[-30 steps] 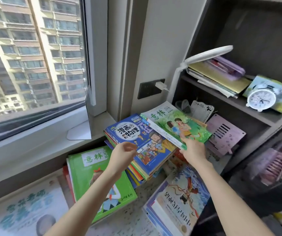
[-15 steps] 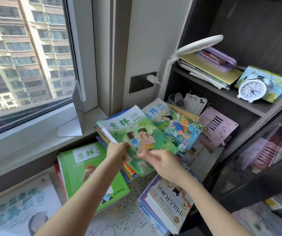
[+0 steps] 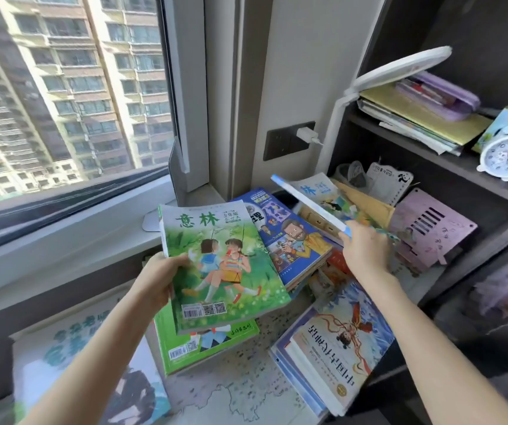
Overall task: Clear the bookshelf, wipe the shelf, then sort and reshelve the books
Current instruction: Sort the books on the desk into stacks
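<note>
Clock (image 3: pixel 506 156) on shelf (image 3: pixel 449 154), books (image 3: pixel 332 342) below.

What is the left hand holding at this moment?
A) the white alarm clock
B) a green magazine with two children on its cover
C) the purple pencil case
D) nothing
B: the left hand grips the green magazine by its left edge; the right hand holds a blue-edged book.

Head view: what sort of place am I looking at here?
Most likely a child's study corner in a high-rise flat: picture books piled by the window, a dark bookshelf holding an alarm clock, and apartment towers outside.
</note>
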`<state>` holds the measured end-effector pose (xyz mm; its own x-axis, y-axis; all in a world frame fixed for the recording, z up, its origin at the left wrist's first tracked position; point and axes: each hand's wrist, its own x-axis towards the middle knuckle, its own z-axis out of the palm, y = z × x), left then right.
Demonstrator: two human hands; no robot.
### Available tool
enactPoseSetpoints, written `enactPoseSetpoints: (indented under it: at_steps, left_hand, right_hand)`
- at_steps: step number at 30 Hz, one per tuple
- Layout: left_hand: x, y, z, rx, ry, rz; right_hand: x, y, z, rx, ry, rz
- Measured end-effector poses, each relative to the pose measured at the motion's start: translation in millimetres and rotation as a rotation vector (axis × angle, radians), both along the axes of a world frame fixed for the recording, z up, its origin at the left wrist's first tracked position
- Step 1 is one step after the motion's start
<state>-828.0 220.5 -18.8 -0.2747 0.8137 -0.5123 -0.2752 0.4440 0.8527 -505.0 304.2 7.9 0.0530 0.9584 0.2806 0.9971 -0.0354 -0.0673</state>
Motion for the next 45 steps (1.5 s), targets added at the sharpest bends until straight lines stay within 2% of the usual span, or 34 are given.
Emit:
enactPoseSetpoints:
  at_steps: [3,5,10,14,16,18,21,24,26,29,33,35,38,41,45]
  left_hand:
    - [3,-1,-4,0.005,-0.039,-0.036]
    - [6,-2,-5,-0.001,-0.083,-0.044]
    - [12,-1,-10,0.03,-0.266,0.007]
    - [15,-8,-14,0.071,-0.238,0.012]
    - [17,-12,-22,0.041,-0.215,0.045]
    - [20,-21,-32,0.052,-0.249,0.11]
    - [28,-41,-44,0.12,-0.282,0.164]
    - [25,-71,-52,0.18,-0.187,0.204]
    - [13,-96,-52,0.212,-0.12,0.198]
    - [-5,-136,-41,0.295,0.031,0.133]
    - [-27,-185,-23,0.335,0.101,0.067]
    - [-39,-208,-23,0.354,0.111,0.073]
    - [-51,-240,-33,0.345,0.139,0.085]
    - [-54,-268,-54,0.309,0.16,0.12]
    - [-51,-298,-97,0.184,0.168,0.167]
  right_hand:
    - [-30,-34,20,0.172,0.131,0.18]
    - [-59,-65,24,0.208,0.088,0.274]
    - [-148,-124,0,0.101,-0.104,0.513]
    - [-181,-145,-17,-0.102,-0.157,0.664]
    - [-178,-141,-13,-0.201,-0.041,0.709]
    - [-164,-125,-7,-0.292,0.188,0.68]
    - [-131,-87,-15,-0.205,0.356,0.434]
    - [-114,-58,-25,-0.279,0.6,0.339]
    - [-118,-51,-28,-0.4,0.819,0.351]
    - [-138,-66,-32,-0.699,1.214,0.462]
    - [-160,-101,-45,-0.763,1.395,0.667]
    - [-166,-112,-42,-0.738,1.458,0.694]
    - [-171,-135,-36,-0.848,1.549,0.768]
    - [-174,-172,-44,-0.904,1.543,0.734]
    - [-168,-230,-77,-0.896,1.492,0.562]
